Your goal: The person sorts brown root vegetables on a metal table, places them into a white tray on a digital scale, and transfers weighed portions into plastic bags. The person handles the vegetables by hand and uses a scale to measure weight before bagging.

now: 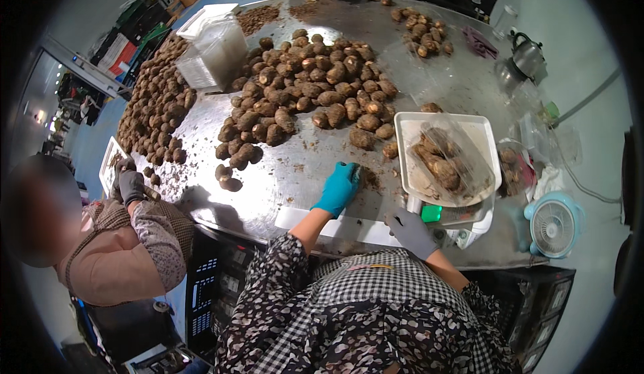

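Note:
My left hand (339, 189), in a teal glove, lies on the steel table (295, 152) with its fingers stretched forward beside a patch of brown crumbs (369, 179). No object shows in it. Lower right, at the table's near edge, my right hand (410, 232) wears a grey glove; its fingers point loosely forward, close to the scale (463, 216), and nothing plain is in them. On the scale sits a white tray (404, 139). Inside that, a clear plastic box (479, 173) holds several brown taro roots (443, 171). A large heap of taro roots (315, 75) covers the table's middle.
At left, a person's gloved hands (127, 185) work by another white tray (111, 152) and a second taro heap (154, 116). Stacked clear boxes (215, 55) stand behind. To the right are a small fan (554, 225), a kettle (528, 55) and a purple cloth (479, 42).

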Demonstrator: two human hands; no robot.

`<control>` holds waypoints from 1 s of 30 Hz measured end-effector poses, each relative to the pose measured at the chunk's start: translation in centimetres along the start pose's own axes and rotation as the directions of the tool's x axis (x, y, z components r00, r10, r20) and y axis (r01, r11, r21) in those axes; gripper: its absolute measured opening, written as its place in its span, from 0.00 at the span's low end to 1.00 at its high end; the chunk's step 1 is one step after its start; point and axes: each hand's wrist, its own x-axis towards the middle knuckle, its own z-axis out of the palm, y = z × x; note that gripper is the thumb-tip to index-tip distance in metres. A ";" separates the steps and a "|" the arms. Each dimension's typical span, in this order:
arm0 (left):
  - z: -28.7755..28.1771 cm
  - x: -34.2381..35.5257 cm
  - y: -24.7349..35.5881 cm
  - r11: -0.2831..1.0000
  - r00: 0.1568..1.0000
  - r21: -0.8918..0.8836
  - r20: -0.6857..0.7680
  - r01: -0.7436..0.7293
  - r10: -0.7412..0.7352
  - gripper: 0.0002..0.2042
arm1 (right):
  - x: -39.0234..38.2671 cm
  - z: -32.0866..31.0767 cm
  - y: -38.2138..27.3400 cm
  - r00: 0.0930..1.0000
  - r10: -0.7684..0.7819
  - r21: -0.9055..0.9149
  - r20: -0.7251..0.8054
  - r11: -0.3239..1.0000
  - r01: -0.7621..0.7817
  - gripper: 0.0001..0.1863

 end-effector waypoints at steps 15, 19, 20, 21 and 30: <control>-5.4 13.9 -8.1 0.986 0.953 -0.047 -0.253 0.162 -0.169 0.32 | 1.0 -0.7 -1.6 0.985 -0.103 -0.131 0.138 0.984 0.121 0.13; -5.4 11.8 -6.9 0.615 0.969 -0.772 0.004 0.161 -0.248 0.26 | 0.9 -1.0 -3.5 0.987 -0.097 -0.103 0.125 0.989 0.110 0.12; -5.6 10.4 -5.6 0.374 0.985 -0.917 0.089 0.139 -0.149 0.26 | 1.0 -0.9 -3.4 0.988 -0.098 -0.078 0.122 0.991 0.108 0.12; -5.6 9.1 -4.6 0.327 0.992 -0.938 0.094 0.119 -0.089 0.27 | 1.1 -1.0 -3.2 0.988 -0.099 -0.050 0.122 0.993 0.105 0.12; -3.9 -0.7 0.6 0.267 0.971 -0.951 0.199 0.158 0.134 0.32 | 1.5 0.0 -4.1 0.993 -0.115 0.140 -0.032 0.983 0.118 0.12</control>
